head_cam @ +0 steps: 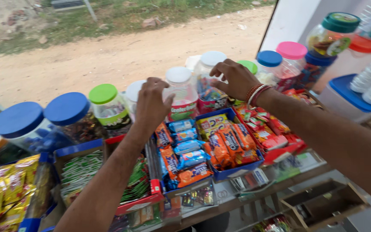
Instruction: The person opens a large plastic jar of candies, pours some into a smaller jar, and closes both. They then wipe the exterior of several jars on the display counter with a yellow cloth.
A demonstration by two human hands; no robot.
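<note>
Both my hands are out over the back row of jars on the desk. Left hand (151,103), fingers curled narrow, seems to rest against the white-lidded jar (179,92) near the middle of the far edge; whether it actually grips I cannot tell, since the back of the hand hides the fingertips. Right hand (235,78), fingers spread wide and holding nothing, hovers at the shoulder of the taller white-lidded jar (209,81) just beside the first, thread bangles at the wrist.

Jars stand along the far edge, lids up, clear walls facing me, so contents can be read at a glance: blue-lidded jars (44,122) toward the left corner, green-lidded jar (108,105) next, pink-lidded jar (290,56) toward the right.

In front of them, open boxes lie flat. The blue box (241,168) holds orange biscuit packets (228,144) stacked on edge, packed tight so they stay upright. Yellow sachets (5,189) hang at the near left corner. Dirt road (108,56) beyond the desk.
</note>
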